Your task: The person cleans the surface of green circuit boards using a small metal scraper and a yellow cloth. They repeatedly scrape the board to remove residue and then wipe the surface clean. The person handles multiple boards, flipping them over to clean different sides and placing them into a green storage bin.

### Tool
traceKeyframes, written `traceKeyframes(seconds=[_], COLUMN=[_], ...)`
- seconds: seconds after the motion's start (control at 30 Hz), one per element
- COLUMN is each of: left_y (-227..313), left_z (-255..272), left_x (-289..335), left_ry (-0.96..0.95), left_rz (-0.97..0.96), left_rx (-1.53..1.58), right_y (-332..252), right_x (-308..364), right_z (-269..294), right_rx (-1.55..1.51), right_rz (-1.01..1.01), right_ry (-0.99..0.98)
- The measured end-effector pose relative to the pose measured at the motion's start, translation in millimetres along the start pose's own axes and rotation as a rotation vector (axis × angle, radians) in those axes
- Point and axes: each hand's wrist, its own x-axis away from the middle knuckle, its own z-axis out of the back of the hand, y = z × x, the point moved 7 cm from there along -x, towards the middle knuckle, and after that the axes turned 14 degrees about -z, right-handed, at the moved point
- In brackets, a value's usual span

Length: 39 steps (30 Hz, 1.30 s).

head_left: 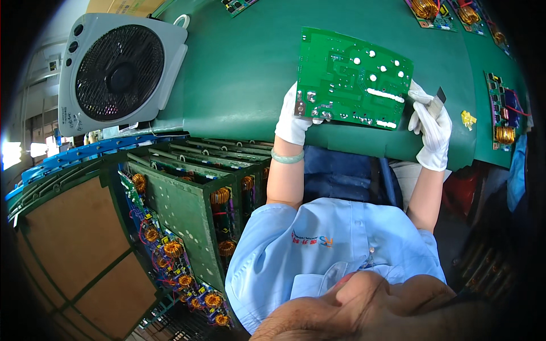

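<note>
A green circuit board is held up tilted above the green work surface, its solder side showing. White blobs and two white strips sit on that side. My left hand, in a white glove, grips the board's lower left corner, with some fingers hidden behind it. My right hand, also gloved, is by the board's right edge. Pinched in it is a thin flat grey blade-like piece, pointing up. Whether my right fingertips touch the board's edge, I cannot tell.
A grey box fan stands at the left. Below it, a green rack holds several boards with copper coils. Populated circuit boards lie at the right and far right. A crumpled yellow scrap rests right of my right hand.
</note>
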Motion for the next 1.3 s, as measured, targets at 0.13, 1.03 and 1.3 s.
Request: traceKeyframes(seconds=[0.13, 1.03, 1.3], left_y=[1, 88, 210], left_z=[0, -52, -101], left_x=[0, 50, 171], left_ry=[0.002, -0.218, 0.048], left_rz=[0.002, -0.5, -0.656], left_rx=[-0.07, 0.077, -0.671], right_y=[-8, -8, -3], right_x=[2, -18, -18], right_z=[-5, -1, -2], right_rx=[-0.01, -0.055, -0.034], right_rz=[0.021, 0.006, 0.044], right_ry=[0.006, 0.021, -0.02])
